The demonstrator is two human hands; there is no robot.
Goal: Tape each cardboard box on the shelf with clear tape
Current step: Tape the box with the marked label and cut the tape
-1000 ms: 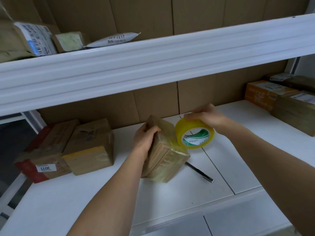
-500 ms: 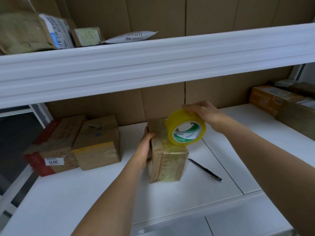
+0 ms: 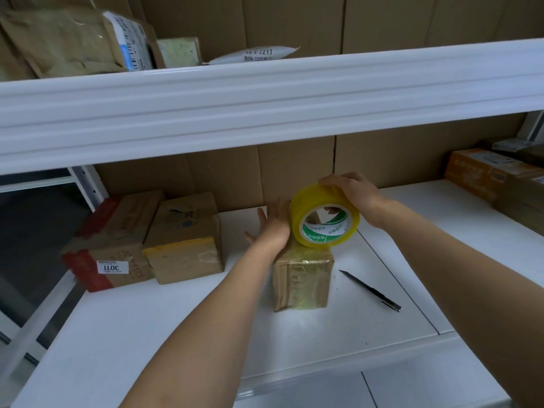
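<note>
1. Between the two hands, on the white lower shelf (image 3: pixel 164 343), stands the small brown cardboard box wrapped in glossy clear tape (image 3: pixel 301 278); it lies straight ahead, its long axis running away from the person toward the cardboard back wall.
2. Left hand (image 3: pixel 272 226) lies flat and open, fingers straight, pressing on the box's top at its left edge.
3. Right hand (image 3: pixel 350 192) curls over the top of the yellowish roll of clear tape with a green-and-white core label (image 3: pixel 325 220), gripping it; the roll rests on the box's top right, its open core facing the camera.
4. Both hands are at the box, and I judge the roll must travel along the top next.
5. Just right of the box lies a slim dark pen-like tool (image 3: pixel 371 291); well to the left sit two larger brown cardboard boxes (image 3: pixel 164 240), side by side.
</note>
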